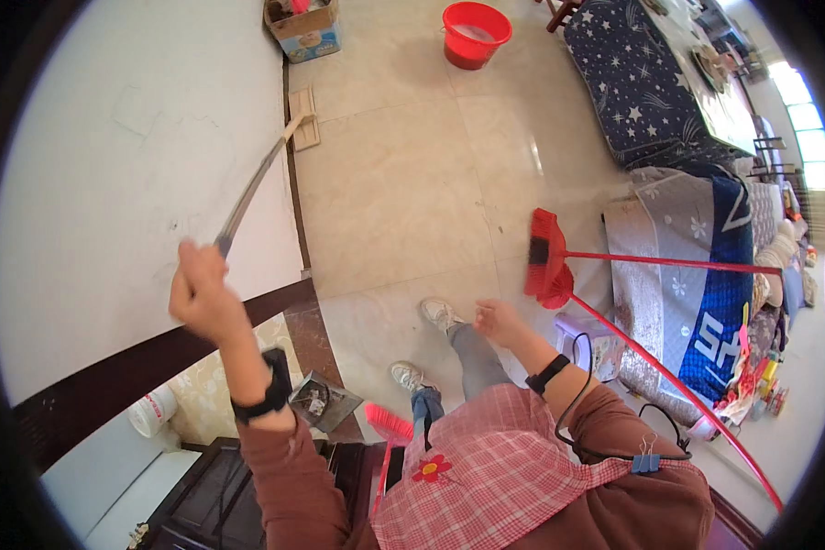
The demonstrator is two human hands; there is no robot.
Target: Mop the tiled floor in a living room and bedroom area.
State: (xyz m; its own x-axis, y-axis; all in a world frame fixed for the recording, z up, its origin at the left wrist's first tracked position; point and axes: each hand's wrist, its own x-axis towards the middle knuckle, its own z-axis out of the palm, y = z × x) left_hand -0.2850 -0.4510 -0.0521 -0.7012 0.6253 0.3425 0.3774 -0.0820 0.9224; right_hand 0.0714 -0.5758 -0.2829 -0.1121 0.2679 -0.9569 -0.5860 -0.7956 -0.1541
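Note:
My left hand (205, 295), fingers curled, is at the near end of the handle of a long-handled wooden T-shaped tool (258, 180), in front of the white wall. The tool's flat rectangular wooden head (306, 134) lies on the floor along the wall's foot. My fingers hide the end of the handle. Low over my leg is my right hand (502, 324), its fingers loosely bent, with nothing visible in it. To its right, two red brooms (548, 258) have their heads close together, and their long red handles reach rightward.
A red bucket (476, 34) with liquid stands ahead on the tiled floor, right of a cardboard box (309, 34). A star-patterned cloth (643, 82) hangs from a table. Behind the brooms is a lilac stool (595, 347). A dustpan (324, 402) and pink-red brush (390, 423) lie near my feet.

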